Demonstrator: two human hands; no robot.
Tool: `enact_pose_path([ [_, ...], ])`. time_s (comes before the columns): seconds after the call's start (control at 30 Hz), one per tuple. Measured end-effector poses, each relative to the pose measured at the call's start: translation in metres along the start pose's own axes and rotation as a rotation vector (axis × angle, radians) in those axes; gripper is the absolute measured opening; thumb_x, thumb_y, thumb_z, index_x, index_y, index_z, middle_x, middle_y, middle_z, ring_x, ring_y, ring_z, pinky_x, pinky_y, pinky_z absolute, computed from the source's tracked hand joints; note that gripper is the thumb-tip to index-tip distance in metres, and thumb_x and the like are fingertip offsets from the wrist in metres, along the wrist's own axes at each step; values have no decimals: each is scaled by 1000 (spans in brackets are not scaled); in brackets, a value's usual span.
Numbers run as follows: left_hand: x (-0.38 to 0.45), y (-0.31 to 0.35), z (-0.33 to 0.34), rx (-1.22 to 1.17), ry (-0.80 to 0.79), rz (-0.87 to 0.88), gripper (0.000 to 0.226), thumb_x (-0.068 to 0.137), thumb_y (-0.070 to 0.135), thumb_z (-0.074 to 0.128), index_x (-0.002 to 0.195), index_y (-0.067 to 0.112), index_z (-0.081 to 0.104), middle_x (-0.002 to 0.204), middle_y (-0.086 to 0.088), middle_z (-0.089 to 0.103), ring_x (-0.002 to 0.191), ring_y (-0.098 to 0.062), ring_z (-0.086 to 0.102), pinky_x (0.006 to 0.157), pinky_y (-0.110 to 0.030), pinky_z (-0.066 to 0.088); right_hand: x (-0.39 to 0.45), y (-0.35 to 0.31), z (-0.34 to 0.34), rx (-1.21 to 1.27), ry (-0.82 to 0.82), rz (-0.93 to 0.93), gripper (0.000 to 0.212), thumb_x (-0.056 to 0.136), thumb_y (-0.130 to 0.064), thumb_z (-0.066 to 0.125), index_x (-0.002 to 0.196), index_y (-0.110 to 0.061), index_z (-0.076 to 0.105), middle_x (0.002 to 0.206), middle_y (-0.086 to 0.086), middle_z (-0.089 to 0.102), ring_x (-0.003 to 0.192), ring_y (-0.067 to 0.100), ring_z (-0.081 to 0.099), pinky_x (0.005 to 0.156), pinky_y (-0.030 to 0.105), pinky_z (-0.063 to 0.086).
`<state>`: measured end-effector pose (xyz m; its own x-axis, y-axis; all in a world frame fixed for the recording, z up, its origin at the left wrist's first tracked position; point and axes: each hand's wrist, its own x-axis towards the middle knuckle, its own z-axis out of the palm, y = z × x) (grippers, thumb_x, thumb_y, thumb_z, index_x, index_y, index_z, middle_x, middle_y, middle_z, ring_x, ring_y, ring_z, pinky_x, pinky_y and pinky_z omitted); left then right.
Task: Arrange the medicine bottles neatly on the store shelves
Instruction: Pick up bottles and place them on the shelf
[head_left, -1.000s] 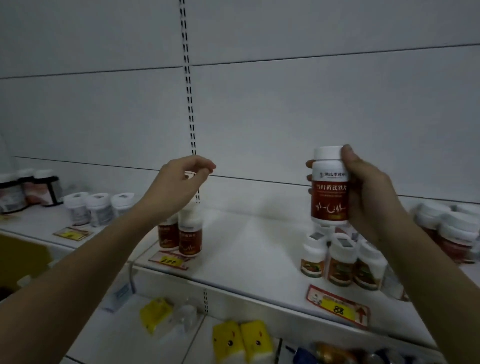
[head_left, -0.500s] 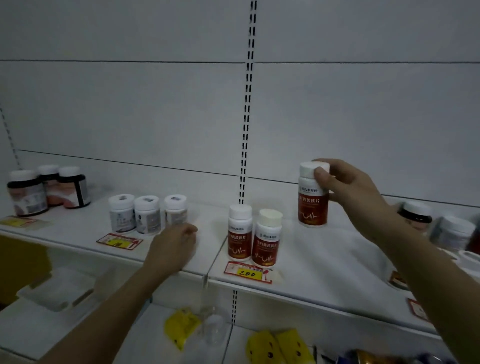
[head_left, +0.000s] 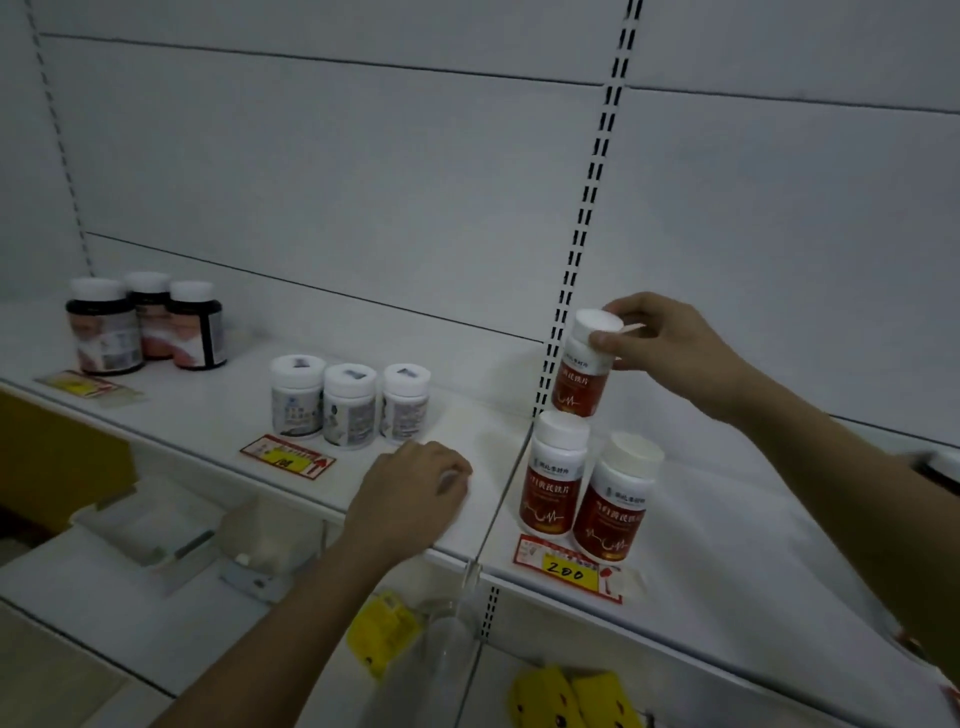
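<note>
My right hand (head_left: 670, 348) grips a red-labelled medicine bottle (head_left: 584, 371) by its white cap, holding it just behind two matching red bottles (head_left: 556, 483) (head_left: 618, 501) that stand on the white shelf (head_left: 727, 571). The held bottle leans slightly left; whether its base touches the shelf is hidden by the front bottles. My left hand (head_left: 410, 493) rests on the shelf's front edge with fingers curled under, holding nothing I can see. Three small grey-labelled bottles (head_left: 348, 402) stand in a row left of it.
Three dark bottles (head_left: 145, 325) stand at the far left of the shelf. Price tags (head_left: 288, 457) (head_left: 569, 569) lie along the front edge. Yellow packs (head_left: 382, 631) and clear plastic trays (head_left: 150, 519) sit on the lower shelf. A bottle cap (head_left: 940, 467) peeks in at the right edge.
My right hand has carried the red bottle left and down, to just behind the two red bottles. My left hand stays on the shelf edge. The view has shifted left.
</note>
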<state>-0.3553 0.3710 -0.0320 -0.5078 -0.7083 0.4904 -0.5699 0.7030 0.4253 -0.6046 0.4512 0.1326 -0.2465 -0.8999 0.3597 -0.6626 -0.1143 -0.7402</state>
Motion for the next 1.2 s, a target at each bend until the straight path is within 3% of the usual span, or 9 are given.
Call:
enact_pose_path([
  [0.2,4,2,-1,-1,10,-71,17,92,34,53,100,32,68,105,13,67,99,-12,56,87,-34,44,8,38,20,-77,-457,119,34,84,-33,74,115,-24,63,114,-8,68,98,10,70,79,24,59],
  [0.3,4,2,0,-9,18,-79,17,92,34,53,100,32,68,104,13,67,97,-11,56,86,-35,44,16,46,16,78,-516,187,33,87,-29,72,119,-26,64,113,-5,71,102,14,70,83,30,59],
  [0.4,4,2,-1,-12,9,-83,17,92,34,52,100,33,67,104,14,66,97,-10,55,87,-36,44,19,46,14,179,-541,210,27,91,-21,69,118,-26,67,112,-1,73,102,18,71,78,27,58],
  [0.6,2,4,-2,-19,31,-70,18,91,32,52,100,31,68,102,13,66,96,-11,55,86,-35,44,15,39,24,173,-510,163,20,90,-20,70,109,-27,72,110,-4,73,100,14,71,74,23,57],
  [0.8,2,3,-4,-17,14,-63,20,92,32,51,103,31,67,104,11,66,98,-12,54,87,-32,43,4,22,25,73,-519,156,23,94,-23,64,116,-31,68,112,-14,71,103,6,68,77,21,57],
  [1.03,2,0,-1,-29,15,-102,18,92,33,50,100,32,66,99,9,66,89,-11,52,77,-27,37,-29,12,16,-167,-201,139,17,98,-32,58,114,-31,64,115,-10,67,100,8,67,79,26,57],
  [1.2,-4,-6,-1,-41,-27,-162,16,91,35,51,100,37,65,97,12,69,78,-9,58,64,-24,39,-79,6,-21,-177,-51,130,14,99,-32,56,106,-30,67,100,-10,73,91,8,69,78,28,60],
])
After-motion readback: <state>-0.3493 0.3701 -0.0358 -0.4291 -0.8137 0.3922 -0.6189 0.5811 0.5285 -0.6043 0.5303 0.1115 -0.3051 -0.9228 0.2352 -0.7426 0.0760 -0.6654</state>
